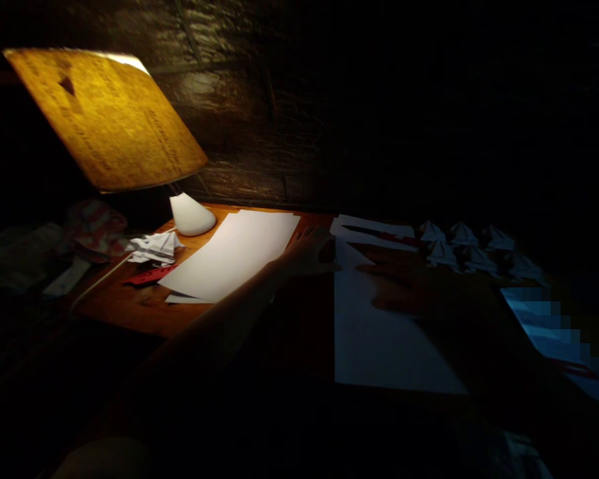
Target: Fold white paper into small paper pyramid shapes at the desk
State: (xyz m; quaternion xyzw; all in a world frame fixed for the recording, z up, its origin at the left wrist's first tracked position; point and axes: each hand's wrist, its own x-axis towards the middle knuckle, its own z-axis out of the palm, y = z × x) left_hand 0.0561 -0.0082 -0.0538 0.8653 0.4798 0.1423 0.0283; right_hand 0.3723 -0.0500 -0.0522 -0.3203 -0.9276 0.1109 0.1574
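A white sheet of paper lies in front of me on the wooden table. My left hand reaches to its upper left edge, fingers and thumb apart, with the thumb tip at the paper. Over the sheet's upper right part is my right hand, in deep shadow, its fingers stretched leftward and apart from the thumb. Left of my left forearm, a stack of white paper catches the lamplight. Behind the sheet, a dark-bladed tool with a red handle rests on more white paper.
A lamp with a tilted yellow shade and white base stands back left. Near it are a folded paper piece and a red object. Several folded paper pieces stand back right, beside a bluish, pixelated flat thing.
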